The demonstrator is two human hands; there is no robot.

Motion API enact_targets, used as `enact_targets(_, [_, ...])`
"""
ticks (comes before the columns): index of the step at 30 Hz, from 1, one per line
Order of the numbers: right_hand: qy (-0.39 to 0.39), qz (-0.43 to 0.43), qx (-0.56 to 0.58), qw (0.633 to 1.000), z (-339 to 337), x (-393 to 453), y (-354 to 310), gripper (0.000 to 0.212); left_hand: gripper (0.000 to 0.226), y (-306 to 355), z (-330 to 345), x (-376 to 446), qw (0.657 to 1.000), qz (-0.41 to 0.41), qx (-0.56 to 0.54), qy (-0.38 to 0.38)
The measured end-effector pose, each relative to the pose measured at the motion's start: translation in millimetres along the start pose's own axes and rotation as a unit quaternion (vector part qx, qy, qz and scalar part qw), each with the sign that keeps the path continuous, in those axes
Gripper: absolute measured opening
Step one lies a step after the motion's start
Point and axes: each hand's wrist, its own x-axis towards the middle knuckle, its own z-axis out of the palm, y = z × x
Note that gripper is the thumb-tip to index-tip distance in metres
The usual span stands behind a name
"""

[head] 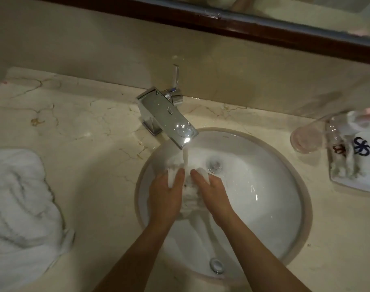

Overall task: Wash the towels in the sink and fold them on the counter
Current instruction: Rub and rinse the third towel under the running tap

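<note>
A small white towel (189,196) is bunched between my two hands inside the round white sink (285,197). My left hand (166,197) grips its left side and my right hand (213,197) grips its right side, fingers pointing toward the tap. Water runs from the chrome faucet (169,119) onto the top of the towel. A tail of the wet towel trails down toward the sink's front. A larger crumpled white towel (20,207) lies on the marble counter (85,127) at the left.
A clear drinking glass (306,140) stands on the counter right of the sink. Beside it, a tray (352,184) holds folded white cloths with a blue logo. The wall and a dark-framed mirror edge (201,20) run along the back.
</note>
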Motion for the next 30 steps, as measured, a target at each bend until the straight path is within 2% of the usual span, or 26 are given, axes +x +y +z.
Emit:
enact_targets(1, [0.049, -0.047, -0.129, 0.989, 2.4, 3.5, 13.0, 0.049, 0.046, -12.8, 3.4, 2.2, 0.999, 0.008, 0.031, -0.007])
enact_targets(2, [0.088, -0.095, -0.24, 0.962, 4.7, 7.1, 30.1, 0.052, 0.049, -21.3, 7.3, 3.3, 0.999, 0.008, 0.047, -0.011])
enact_targets(4, [0.121, -0.169, -0.347, 0.914, 11.6, 16.2, 65.0, 0.054, 0.046, -34.4, 17.6, 5.7, 0.993, 0.0, 0.12, -0.006])
enact_targets(5, [0.108, -0.176, -0.34, 0.918, 17.2, 19.0, 77.6, 0.055, 0.047, -42.5, 25.3, 5.3, 0.991, -0.023, 0.131, -0.021])
enact_targets(7, [0.081, -0.183, -0.325, 0.924, 29.2, 26.7, 93.9, 0.055, 0.057, -57.1, 36.1, 9.0, 0.976, 0.02, 0.211, -0.047])
enact_targets(10, [0.125, -0.216, -0.397, 0.883, 37.7, 50.3, 102.3, 0.045, 0.054, -75.1, 46.0, 24.5, 0.925, 0.14, 0.352, -0.021])
enact_targets(12, [0.152, -0.251, -0.416, 0.861, 36.5, 73.8, 103.0, 0.036, 0.045, -80.5, 50.4, 41.9, 0.895, 0.176, 0.41, -0.013])
enact_targets(14, [0.17, -0.295, -0.423, 0.839, 30.9, 92.9, 107.9, 0.033, 0.035, -82.1, 55.4, 55.6, 0.883, 0.191, 0.429, 0.007])
enact_targets(16, [0.171, -0.303, -0.417, 0.839, 26.7, 108.8, 107.4, 0.03, 0.031, -76.7, 60.9, 66.6, 0.885, 0.154, 0.439, -0.009])
enact_targets(18, [0.167, -0.279, -0.39, 0.862, 24.9, 116.3, 97.1, 0.031, 0.022, -74.7, 64.3, 72.7, 0.882, 0.151, 0.445, -0.025])
enact_targets(19, [0.159, -0.248, -0.374, 0.879, 24.5, 117.3, 89.0, 0.032, 0.017, -74.8, 66.2, 75.1, 0.888, 0.156, 0.43, -0.037])
enact_targets(21, [0.144, -0.131, -0.345, 0.918, 23.6, 121.1, 71.5, 0.03, 0.035, -76.6, 73.3, 83.8, 0.901, 0.157, 0.399, -0.061])
enact_targets(23, [0.146, -0.053, -0.306, 0.939, 23.2, 123.3, 57.4, 0.027, 0.046, -70.9, 76.1, 89.3, 0.911, 0.151, 0.384, 0.009])
enact_targets(25, [0.156, -0.062, -0.253, 0.953, 19.1, 114.1, 47.4, 0.029, 0.045, -50.1, 66.0, 87.5, 0.929, 0.085, 0.352, 0.07])
enact_targets(26, [0.157, -0.084, -0.233, 0.956, 17.1, 107.3, 43.8, 0.029, 0.038, -47.7, 62.4, 85.6, 0.921, 0.093, 0.351, 0.142])
enact_targets(28, [0.181, -0.159, -0.217, 0.946, 15.8, 90.5, 41.1, 0.028, 0.03, -38.5, 52.9, 66.8, 0.946, 0.093, 0.279, 0.135])
enact_targets(30, [0.205, -0.239, -0.203, 0.927, 23.9, 73.6, 50.7, 0.028, 0.035, -31.9, 44.5, 46.2, 0.954, 0.133, 0.248, 0.107])
